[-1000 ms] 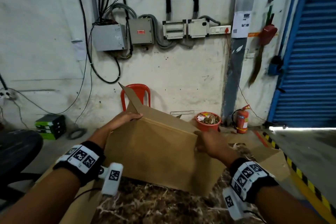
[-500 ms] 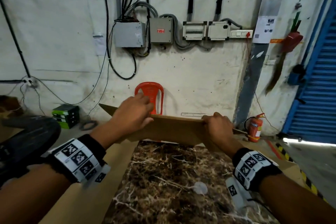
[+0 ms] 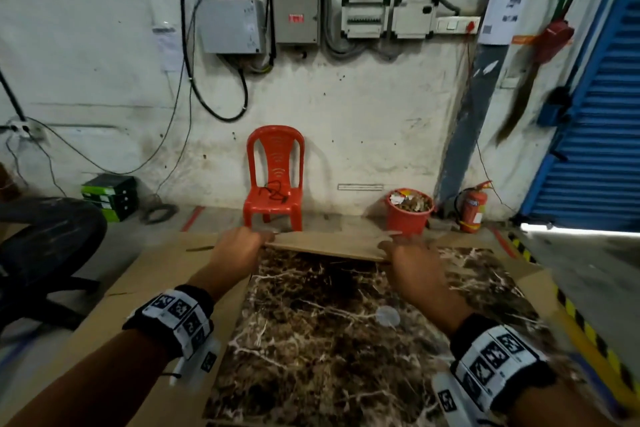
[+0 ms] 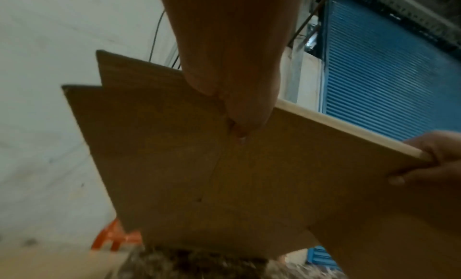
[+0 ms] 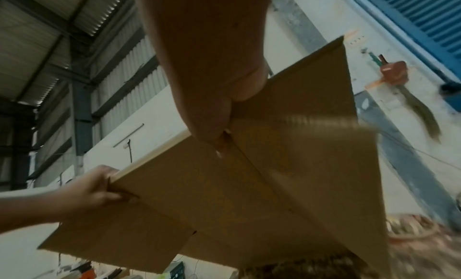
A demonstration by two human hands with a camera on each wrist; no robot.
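Flap (image 3: 325, 247) lower; underside wrist-cam only.

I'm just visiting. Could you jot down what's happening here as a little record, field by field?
Work in hand: a folded brown cardboard sheet held above the far end of a dark brown marble-patterned slab
Left hand: grips the sheet's left end
Right hand: grips the sheet's right end
Under the slab: flat brown cardboard
Behind: red plastic chair, red bucket of scraps, red fire extinguisher, all by a white wall
Right side: blue roller shutter
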